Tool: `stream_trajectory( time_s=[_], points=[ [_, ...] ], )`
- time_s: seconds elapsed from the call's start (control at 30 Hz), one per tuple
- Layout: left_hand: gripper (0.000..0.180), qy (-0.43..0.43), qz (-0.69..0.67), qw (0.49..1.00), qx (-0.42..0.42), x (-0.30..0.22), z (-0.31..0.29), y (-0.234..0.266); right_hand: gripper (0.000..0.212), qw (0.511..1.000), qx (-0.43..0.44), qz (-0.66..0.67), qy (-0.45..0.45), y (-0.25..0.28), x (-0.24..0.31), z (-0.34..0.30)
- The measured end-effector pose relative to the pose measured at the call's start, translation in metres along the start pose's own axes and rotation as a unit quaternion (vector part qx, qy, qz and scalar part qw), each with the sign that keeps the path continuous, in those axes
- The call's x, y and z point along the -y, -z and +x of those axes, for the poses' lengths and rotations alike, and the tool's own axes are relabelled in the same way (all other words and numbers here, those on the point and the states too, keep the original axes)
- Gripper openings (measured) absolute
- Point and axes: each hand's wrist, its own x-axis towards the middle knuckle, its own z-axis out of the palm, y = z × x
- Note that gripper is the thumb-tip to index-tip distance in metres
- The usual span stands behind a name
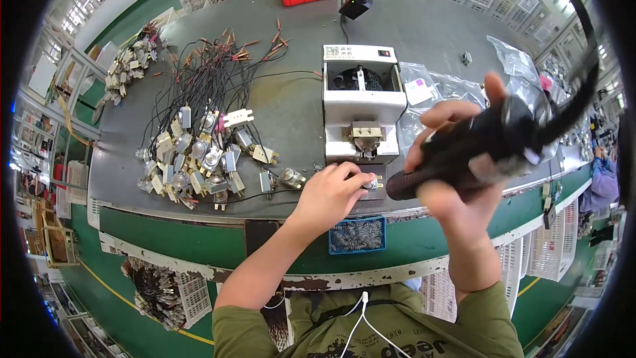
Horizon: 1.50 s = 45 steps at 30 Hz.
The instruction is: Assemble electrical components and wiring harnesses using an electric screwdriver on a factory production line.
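Left hand [330, 191]: small silver component [373, 184] pinched by fingers, frame centre
Right hand [469, 211]: black corded tool [460, 152] gripped by fingers

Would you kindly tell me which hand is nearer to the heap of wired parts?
Left. The left hand is right of the heap, its fingertips at a small part; the right hand is farther right, holding a black tool.

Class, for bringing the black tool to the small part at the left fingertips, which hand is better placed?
Likely the right hand: it grips the black tool. The left hand is occupied at the small part.
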Motion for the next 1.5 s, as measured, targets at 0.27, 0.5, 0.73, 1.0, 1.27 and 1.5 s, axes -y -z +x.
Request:
stream_trajectory(
  time_s=[0.27,0.5,0.73,1.0,1.27,1.5],
  points=[
    [0.031,0.032,0.007,0.999,0.017,-0.001,-0.004,-0.005,0.098,0.995,-0.027,-0.074,0.058,0.012,-0.052,-0.014],
    [0.032,0.043,0.017,0.999,0.027,0.000,-0.005,-0.004,0.098,0.994,-0.025,-0.086,0.056,0.021,-0.071,-0.015],
    [0.030,0.045,0.015,0.999,0.025,0.000,-0.005,-0.004,0.096,0.997,-0.046,-0.021,0.059,0.017,-0.067,-0.017],
    [0.025,0.047,0.012,0.998,0.029,0.000,-0.005,-0.004,0.093,0.994,0.106,-0.019,0.032,0.034,-0.075,-0.006],
    [0.022,0.046,0.009,0.998,0.033,0.003,-0.006,-0.005,0.100,0.986,0.055,-0.141,0.070,0.022,-0.075,-0.010],
    [0.023,0.010,-0.007,1.000,0.024,0.006,-0.004,-0.006,0.102,0.987,0.074,-0.133,0.057,0.027,-0.071,-0.002]
  ],
)
